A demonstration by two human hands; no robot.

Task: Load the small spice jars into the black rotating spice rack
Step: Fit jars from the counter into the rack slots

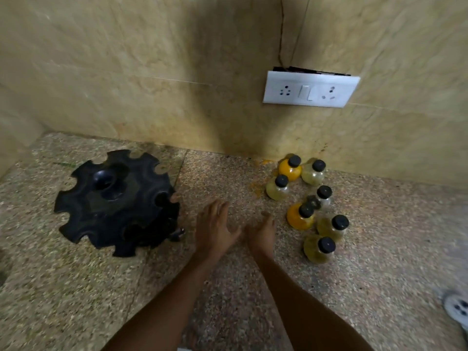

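Note:
The black rotating spice rack (115,202) stands on the speckled stone counter at the left, its notched slots holding no jars. Several small black-capped spice jars cluster at the right: an orange one (290,169) by the wall, a second orange one (300,219) nearer me, pale yellow ones (277,190) (319,249) around them. My left hand (214,230) hovers over the counter between rack and jars, fingers spread and holding nothing. Beside it, my right hand (262,234) is also held out with relaxed fingers, just left of the nearer orange jar.
A tiled wall rises behind the counter (228,287) with a white socket and switch plate (310,89) above the jars. Orange powder is spilled near the wall (263,162). A white shoe (457,309) shows at the lower right edge.

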